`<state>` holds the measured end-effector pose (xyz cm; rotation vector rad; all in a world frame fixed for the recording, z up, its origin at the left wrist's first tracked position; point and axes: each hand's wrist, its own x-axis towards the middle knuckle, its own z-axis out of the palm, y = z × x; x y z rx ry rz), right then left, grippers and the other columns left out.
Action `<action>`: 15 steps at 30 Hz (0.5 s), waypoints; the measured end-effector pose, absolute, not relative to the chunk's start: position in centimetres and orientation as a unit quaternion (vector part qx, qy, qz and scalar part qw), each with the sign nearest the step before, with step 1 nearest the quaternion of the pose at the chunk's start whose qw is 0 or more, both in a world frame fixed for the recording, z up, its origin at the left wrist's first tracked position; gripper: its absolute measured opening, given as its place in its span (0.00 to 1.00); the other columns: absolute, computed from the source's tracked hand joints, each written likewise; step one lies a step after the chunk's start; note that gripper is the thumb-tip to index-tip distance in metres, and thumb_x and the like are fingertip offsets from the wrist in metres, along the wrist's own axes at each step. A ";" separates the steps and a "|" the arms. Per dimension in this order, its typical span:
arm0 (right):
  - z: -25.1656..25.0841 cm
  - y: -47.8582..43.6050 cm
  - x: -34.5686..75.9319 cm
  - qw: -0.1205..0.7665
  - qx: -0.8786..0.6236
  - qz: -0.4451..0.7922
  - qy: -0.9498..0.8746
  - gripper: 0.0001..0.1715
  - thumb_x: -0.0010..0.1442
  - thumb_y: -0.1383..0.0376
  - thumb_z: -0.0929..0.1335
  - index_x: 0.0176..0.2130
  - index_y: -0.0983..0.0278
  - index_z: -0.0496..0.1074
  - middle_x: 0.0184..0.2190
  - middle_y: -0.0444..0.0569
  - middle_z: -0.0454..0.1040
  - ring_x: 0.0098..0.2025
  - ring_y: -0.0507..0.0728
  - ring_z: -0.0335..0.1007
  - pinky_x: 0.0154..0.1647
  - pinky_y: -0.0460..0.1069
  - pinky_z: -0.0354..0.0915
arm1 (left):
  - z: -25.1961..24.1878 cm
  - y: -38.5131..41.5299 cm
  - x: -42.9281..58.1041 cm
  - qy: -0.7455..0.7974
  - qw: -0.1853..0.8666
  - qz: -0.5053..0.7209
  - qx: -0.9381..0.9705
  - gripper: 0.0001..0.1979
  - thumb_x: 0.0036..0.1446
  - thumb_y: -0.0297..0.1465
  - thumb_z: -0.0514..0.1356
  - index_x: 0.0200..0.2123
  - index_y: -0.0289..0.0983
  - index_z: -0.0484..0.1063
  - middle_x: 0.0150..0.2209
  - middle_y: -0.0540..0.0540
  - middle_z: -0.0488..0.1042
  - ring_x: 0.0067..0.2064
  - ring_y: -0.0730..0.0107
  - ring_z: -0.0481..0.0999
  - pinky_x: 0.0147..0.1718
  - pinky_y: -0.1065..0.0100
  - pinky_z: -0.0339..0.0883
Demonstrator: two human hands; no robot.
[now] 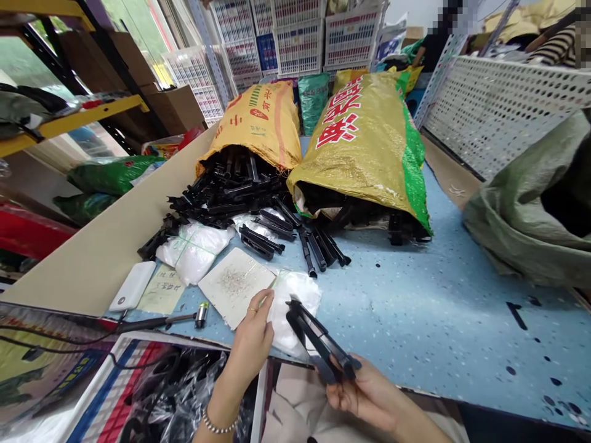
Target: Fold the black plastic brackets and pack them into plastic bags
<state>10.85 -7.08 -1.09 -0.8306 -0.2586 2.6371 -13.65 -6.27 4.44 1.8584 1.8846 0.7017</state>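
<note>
Now slender black plastic pieces [319, 342] jut forward, pinched in your right grip [357, 391]; your left grip [253, 335] shows unclear closure.

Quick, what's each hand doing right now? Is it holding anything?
Left hand: at the edge of the thin white plastic bundle; can't tell if it's gripping.
Right hand: closed, holding long black plastic parts.
</note>
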 end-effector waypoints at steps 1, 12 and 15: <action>-0.9 -7.2 10.7 0.177 -0.296 0.933 -0.106 0.15 0.61 0.60 0.68 0.34 0.71 0.70 0.22 0.51 0.76 0.23 0.55 0.76 0.21 0.43 0.67 | 4.6 -6.5 -13.4 0.671 0.180 0.236 0.679 0.33 0.55 0.19 0.46 0.64 0.40 0.53 0.64 0.35 0.56 0.54 0.59 0.72 0.45 0.60 0.72; 2.0 -4.3 7.2 0.257 -0.425 0.757 -0.425 0.18 0.58 0.53 0.68 0.37 0.66 0.71 0.22 0.41 0.68 0.19 0.47 0.61 0.18 0.42 0.57 | 6.5 -10.2 -7.1 0.530 0.276 0.219 0.772 0.40 0.52 0.17 0.49 0.68 0.39 0.43 0.67 0.35 0.52 0.62 0.56 0.65 0.56 0.56 0.66; 3.9 -4.8 7.9 0.213 -0.337 0.750 -0.528 0.16 0.59 0.56 0.68 0.42 0.65 0.72 0.30 0.44 0.71 0.27 0.49 0.66 0.27 0.44 0.63 | 8.6 -10.9 -8.9 0.530 0.300 0.241 0.755 0.31 0.54 0.21 0.54 0.61 0.42 0.61 0.59 0.39 0.66 0.57 0.60 0.70 0.53 0.61 0.68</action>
